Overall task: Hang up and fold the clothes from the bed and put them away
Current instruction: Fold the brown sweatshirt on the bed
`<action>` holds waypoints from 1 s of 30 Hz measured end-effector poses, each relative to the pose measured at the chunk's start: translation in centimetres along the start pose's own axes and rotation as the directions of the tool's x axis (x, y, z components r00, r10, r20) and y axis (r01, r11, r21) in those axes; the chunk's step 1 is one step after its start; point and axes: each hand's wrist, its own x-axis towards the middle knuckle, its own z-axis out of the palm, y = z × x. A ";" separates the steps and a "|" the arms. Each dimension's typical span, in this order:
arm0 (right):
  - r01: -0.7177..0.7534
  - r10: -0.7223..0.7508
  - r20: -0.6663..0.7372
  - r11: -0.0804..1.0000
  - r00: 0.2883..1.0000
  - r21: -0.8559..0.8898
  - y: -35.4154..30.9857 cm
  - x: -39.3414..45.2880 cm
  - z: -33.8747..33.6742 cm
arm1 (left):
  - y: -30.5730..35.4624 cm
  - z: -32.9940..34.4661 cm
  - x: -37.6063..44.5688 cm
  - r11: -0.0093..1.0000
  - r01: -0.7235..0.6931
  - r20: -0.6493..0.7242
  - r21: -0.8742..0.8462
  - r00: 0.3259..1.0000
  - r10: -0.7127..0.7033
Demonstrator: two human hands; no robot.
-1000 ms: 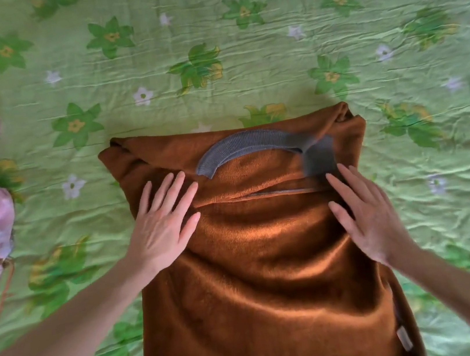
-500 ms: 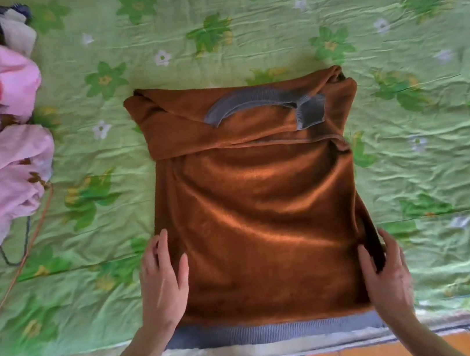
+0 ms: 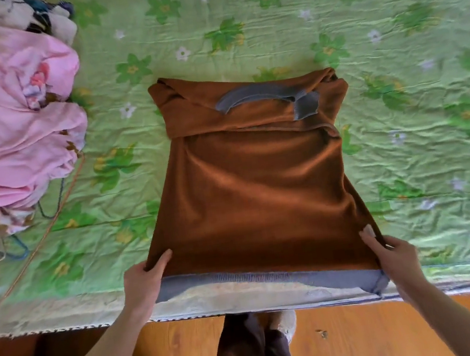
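Nearest me, my legs stand on the wooden floor (image 3: 373, 337), partly hidden under the bed edge (image 3: 65, 317); a blurred dark thing at the bottom frame edge I cannot identify. My left hand (image 3: 142, 283) has its grip closed on the near left corner of the brown sweater (image 3: 254, 193), thumb on top, fingers hidden beneath. My right hand (image 3: 391, 255) pinches the near right corner the same way. The grey hem (image 3: 272, 275) is lifted off the green floral bedspread (image 3: 418, 126) and overhangs the bed edge. Farther off, the sweater's top is folded over, with the grey collar (image 3: 252, 96) showing and the sleeves tucked out of sight. At far left lies a pink clothes pile (image 3: 8, 135), cut off by the frame, with thin hangers (image 3: 19, 252) half buried beneath.
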 end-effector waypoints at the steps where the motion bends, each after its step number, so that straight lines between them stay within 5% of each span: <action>1: -0.013 0.013 0.007 0.999 1.000 -0.040 0.4 -0.3 0.3 | 0.0 -0.1 -0.2 1.000 0.017 0.021 0.011 1.000 -0.018; 6: -0.145 0.153 0.266 0.988 0.952 -0.050 1.9 -2.1 2.4 | 0.2 0.6 -1.0 1.000 0.023 0.133 0.020 0.991 -0.026; 13: -0.029 0.023 -0.027 0.968 0.999 -0.249 3.9 -3.0 0.8 | -2.4 -1.4 -0.3 0.994 0.104 0.100 0.027 0.989 -0.106; 18: 0.040 -0.010 0.139 0.975 0.990 -0.218 4.2 -3.9 0.8 | -2.6 -1.0 -0.4 0.995 0.083 0.100 0.046 0.991 -0.087; 23: -0.017 0.038 0.119 0.985 0.992 -0.172 3.1 -4.9 1.5 | -1.6 -0.7 -1.3 0.994 0.084 0.116 0.068 0.989 -0.092; 30: -0.338 0.303 0.175 0.910 0.937 0.238 -2.0 -3.8 1.4 | 3.7 -2.0 -0.4 0.964 0.250 0.142 -0.092 0.961 -0.236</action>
